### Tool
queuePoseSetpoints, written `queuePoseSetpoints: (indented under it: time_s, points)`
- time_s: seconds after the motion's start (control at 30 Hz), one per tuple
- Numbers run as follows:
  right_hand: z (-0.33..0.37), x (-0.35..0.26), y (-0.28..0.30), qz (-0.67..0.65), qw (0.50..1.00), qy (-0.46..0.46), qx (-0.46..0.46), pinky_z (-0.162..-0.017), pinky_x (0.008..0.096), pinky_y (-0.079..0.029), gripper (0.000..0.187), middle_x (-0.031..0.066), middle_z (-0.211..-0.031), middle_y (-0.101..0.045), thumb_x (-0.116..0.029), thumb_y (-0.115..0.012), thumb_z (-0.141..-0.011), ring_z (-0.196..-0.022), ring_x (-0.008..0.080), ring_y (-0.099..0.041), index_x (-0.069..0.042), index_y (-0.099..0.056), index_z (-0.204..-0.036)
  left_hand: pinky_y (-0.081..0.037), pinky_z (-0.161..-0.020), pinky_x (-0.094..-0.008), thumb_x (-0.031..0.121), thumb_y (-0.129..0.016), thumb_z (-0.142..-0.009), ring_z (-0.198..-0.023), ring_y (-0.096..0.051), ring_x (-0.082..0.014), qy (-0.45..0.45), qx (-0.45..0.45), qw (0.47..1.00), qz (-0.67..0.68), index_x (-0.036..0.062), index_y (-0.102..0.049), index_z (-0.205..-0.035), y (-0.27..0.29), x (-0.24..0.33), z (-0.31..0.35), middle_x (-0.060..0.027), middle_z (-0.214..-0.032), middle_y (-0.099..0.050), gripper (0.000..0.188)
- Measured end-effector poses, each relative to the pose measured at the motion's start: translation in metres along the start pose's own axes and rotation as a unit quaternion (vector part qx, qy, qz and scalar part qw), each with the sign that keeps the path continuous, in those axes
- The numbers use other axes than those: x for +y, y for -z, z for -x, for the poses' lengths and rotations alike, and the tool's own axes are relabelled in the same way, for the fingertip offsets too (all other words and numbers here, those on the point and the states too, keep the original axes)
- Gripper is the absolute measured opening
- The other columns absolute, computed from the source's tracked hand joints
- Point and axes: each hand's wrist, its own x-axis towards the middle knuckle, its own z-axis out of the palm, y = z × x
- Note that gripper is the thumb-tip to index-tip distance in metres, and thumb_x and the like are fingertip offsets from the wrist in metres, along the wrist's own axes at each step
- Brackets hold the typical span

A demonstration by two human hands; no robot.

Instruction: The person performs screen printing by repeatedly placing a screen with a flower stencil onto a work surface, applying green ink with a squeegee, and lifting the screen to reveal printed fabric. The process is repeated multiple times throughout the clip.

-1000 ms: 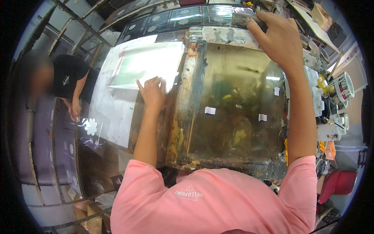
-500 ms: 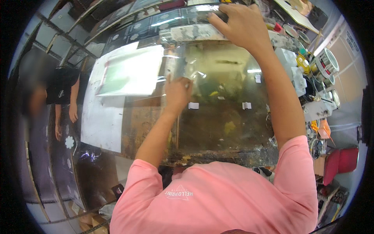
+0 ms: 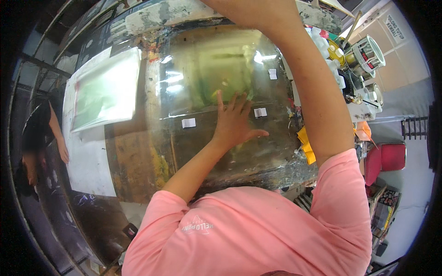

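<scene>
My left hand (image 3: 234, 120) is spread out, palm down, over a glossy surface (image 3: 202, 69) with greenish reflections, perhaps glass or a clear sheet. Whether the palm touches it I cannot tell. Its fingertips point away from me. Around the hand lie small white folded pieces: one to its left (image 3: 189, 123), one just right of its fingers (image 3: 260, 112) and another farther off to the right (image 3: 273, 74). My right hand (image 3: 255, 11) reaches across the far side of the table; the upper picture edge cuts off its fingers, so its hold is hidden.
Left of the glossy surface, a stack of white and pale green sheets (image 3: 108, 89) rests on larger white paper (image 3: 92, 161). Cans (image 3: 363, 55), bottles and a yellow cloth (image 3: 306, 146) crowd the right side. A person in black (image 3: 39, 126) stands at the far left.
My left hand has moved right and opened from a closed, pinched shape to spread fingers. My right hand has slipped partly out of the picture's top. The whole view has shifted.
</scene>
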Motion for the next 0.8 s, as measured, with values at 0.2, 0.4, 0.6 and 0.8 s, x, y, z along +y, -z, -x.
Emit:
queuePoseSetpoints:
  time_s: [0.2,0.4,0.6,0.8]
  points:
    - [-0.007,0.005,-0.004,0.010,1.000,0.007,0.013,-0.088,0.0517,-0.050,0.056,0.0233,-0.077,-0.073,-0.046,-0.056,-0.096,-0.078,0.0416,-0.071,0.002,-0.077,-0.078,-0.007,-0.126,-0.0757,0.093,-0.054,-0.081,-0.144,-0.050,-0.0422,-0.051,0.051,0.997,0.035,-0.0045,-0.066,-0.138,-0.002,-0.002,0.001,-0.0220,-0.146,-0.060,0.113]
    - [-0.003,0.004,-0.003,0.025,1.000,0.007,-0.001,-0.087,0.0525,-0.049,0.055,0.0251,-0.084,-0.074,-0.048,-0.056,-0.096,-0.087,0.0413,-0.071,0.001,-0.077,-0.082,-0.011,-0.126,-0.0747,0.089,-0.057,-0.081,-0.137,-0.054,-0.0445,-0.070,0.076,0.994,0.036,-0.0055,-0.068,-0.133,-0.006,-0.001,0.004,-0.0222,-0.142,-0.061,0.109]
    - [0.000,-0.003,0.000,0.033,0.999,0.002,-0.011,-0.087,0.0535,-0.049,0.053,0.0254,-0.087,-0.074,-0.048,-0.057,-0.095,-0.086,0.0429,-0.071,0.001,-0.075,-0.087,-0.021,-0.129,-0.0634,0.082,-0.071,-0.079,-0.140,-0.053,-0.0420,-0.062,0.064,0.995,0.036,0.0001,-0.066,-0.139,-0.004,-0.001,0.007,-0.0214,-0.148,-0.060,0.102]
    - [0.025,-0.005,-0.009,0.022,0.999,-0.014,0.030,-0.083,0.0543,-0.050,0.051,0.0245,-0.085,-0.073,-0.047,-0.058,-0.094,-0.084,0.0437,-0.070,0.000,-0.074,-0.087,-0.057,-0.097,-0.0439,0.041,-0.093,-0.082,-0.109,-0.069,-0.0290,0.212,0.196,0.910,0.298,0.0014,-0.062,-0.145,0.087,-0.035,0.016,-0.0176,-0.132,-0.067,0.081]
